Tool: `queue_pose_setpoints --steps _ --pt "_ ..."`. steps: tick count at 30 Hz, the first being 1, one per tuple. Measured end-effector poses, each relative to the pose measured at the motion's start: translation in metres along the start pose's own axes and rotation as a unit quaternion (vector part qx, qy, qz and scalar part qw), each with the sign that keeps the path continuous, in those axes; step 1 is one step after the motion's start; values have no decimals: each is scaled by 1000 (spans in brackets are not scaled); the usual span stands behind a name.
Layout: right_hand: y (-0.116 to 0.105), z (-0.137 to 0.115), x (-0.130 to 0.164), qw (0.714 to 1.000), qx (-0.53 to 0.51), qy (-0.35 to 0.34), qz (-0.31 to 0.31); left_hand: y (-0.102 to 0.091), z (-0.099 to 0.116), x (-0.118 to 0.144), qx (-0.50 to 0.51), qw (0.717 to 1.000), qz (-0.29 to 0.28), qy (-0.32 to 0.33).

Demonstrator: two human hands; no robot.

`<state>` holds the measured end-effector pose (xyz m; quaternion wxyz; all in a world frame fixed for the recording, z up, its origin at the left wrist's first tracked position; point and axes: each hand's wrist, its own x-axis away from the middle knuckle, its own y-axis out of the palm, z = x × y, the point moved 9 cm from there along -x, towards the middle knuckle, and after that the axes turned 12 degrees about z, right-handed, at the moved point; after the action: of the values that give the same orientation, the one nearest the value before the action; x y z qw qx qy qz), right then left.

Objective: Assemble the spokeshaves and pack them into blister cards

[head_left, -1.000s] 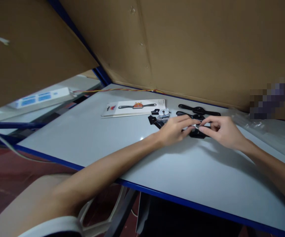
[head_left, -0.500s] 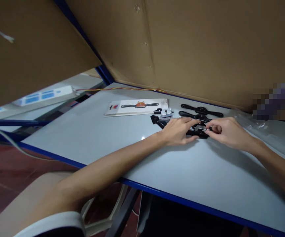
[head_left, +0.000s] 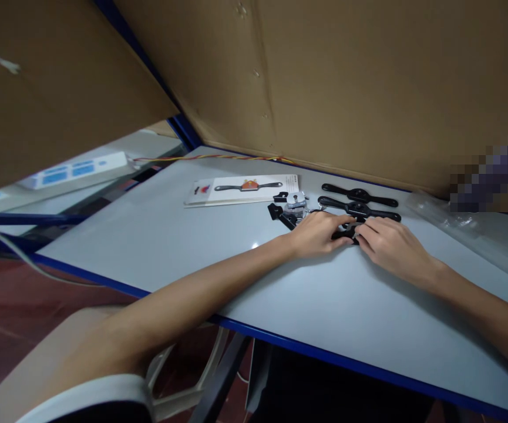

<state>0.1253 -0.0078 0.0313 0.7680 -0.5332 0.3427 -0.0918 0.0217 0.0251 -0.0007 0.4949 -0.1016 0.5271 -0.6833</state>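
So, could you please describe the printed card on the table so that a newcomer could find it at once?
Start at the grey table with the blue edge and look toward its far left corner, below the brown cardboard wall. The flat white printed card lies there, left of the small black parts. Unlike the black two-handled tools nearby, it is white paper showing a picture of such a tool with an orange middle.
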Motion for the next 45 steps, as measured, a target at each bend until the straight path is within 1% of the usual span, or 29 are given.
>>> queue_pose_setpoints --steps 4,7,9,12,16,19,21,23,26,30,32,35,38,41,45 --pt "4 4 2 999 -29 11 -13 1 1 0 -23 1000 -6 4" --pt "3 8 2 998 -56 25 4 0 4 0 -44 999 -11 10" --pt "0 7 1 997 -66 17 21 0 6 1 -55 998 -13 14" --pt "-3 3 1 999 -29 -6 34 0 6 2 -68 997 -23 8" --pt "-4 -2 1 999 24 -26 38 0 6 3 -60 998 -26 6" --pt "-4 -9 2 997 39 -56 37 -1 7 3 -62 998 -22 11" --pt "-3 -11 2 997 29 -60 33 -1 8 2 -71 997 -22 14" --pt "-2 -10 1 999 -4 -44 22 -1 8 2 -80 996 -27 14" --pt "-1 -1 -1 996 -85 6 -1 0 7 2 -87 996 -32 10" --pt "0 16 -5 978 -194 74 -25 1 5 2 -90 996 -23 7" --pt "0 25 -6 972 -210 98 -31 1 3 2 -93 995 -23 4" --pt "0 32 -5 972 -202 114 -28 1 4 2 -95 995 -22 4" --pt "3 29 -2 980 -171 96 -40 1 6 1 -109 994 -28 5" --pt "5 17 -1 989 -128 53 -55 2 7 2 -134 990 -47 2" --pt "3 5 -1 993 -102 13 -49 1 9 2 -146 988 -49 12"
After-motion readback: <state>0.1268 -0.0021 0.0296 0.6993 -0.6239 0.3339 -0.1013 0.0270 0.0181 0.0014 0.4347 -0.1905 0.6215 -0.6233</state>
